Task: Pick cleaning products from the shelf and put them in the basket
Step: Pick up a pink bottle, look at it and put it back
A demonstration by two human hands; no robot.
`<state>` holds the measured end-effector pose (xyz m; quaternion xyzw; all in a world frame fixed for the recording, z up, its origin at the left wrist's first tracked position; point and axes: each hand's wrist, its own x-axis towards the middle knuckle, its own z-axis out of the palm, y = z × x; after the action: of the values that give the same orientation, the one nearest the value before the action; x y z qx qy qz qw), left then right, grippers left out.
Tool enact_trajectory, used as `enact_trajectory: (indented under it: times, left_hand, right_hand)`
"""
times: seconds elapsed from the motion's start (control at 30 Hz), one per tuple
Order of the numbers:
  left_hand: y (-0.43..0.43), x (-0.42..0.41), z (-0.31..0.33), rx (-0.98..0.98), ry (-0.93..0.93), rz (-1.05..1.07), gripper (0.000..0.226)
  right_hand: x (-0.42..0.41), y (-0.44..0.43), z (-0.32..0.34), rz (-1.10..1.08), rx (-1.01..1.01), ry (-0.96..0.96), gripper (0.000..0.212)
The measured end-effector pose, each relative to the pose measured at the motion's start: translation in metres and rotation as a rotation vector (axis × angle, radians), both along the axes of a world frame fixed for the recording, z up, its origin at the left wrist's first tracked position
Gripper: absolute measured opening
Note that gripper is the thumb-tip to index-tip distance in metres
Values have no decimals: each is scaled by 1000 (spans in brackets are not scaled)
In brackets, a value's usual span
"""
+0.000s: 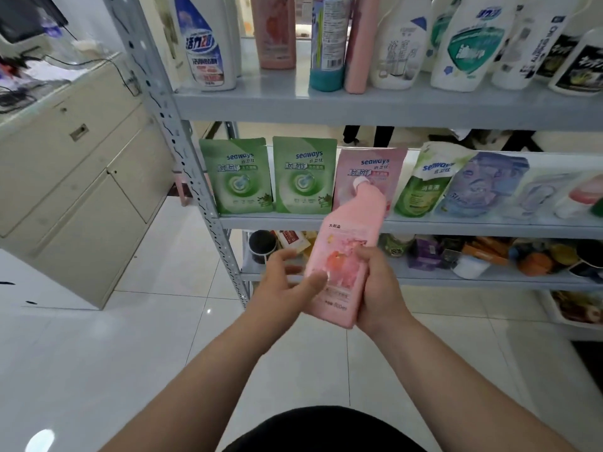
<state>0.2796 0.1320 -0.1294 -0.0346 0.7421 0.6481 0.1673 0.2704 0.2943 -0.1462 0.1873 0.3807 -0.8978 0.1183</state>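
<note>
While both hands hold it, the pink bottle [346,243] hangs tilted in the air in front of the shelf [359,107]. The right hand [378,288] wraps tight round its lower side. The left hand [280,285] pinches the other side, thumb on the front. Green bags [239,177] stand behind.

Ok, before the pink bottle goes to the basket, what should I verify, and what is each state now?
1. The pink bottle is off the shelf: ok, held in front of it.
2. The right hand grips it: ok, fingers curled round the bottle's side.
3. The left hand grips it: cannot tell; thumb on the label, fingers blurred.
4. The cap is on: ok, white, in place.
5. The basket is in view: not ok, none visible.
</note>
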Motion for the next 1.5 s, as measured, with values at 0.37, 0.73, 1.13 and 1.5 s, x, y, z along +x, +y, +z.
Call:
enact_trajectory:
  times: [0.37,0.73,1.13,1.5]
  left_hand:
    - [-46,18,-7,-293,405,-194,61]
    - [-130,13,-7,282,-223,-170,57]
    - [-174,38,-19,-387,350,35,41]
    - [-186,18,-7,159,175,-149,42]
  right_hand:
    - [0,-74,7,-3,378,140,65]
    - [12,-136,13,152,295,146,48]
    - [-60,-139,82,189,1197,356,53]
    - [-41,-144,92,9,1329,806,29]
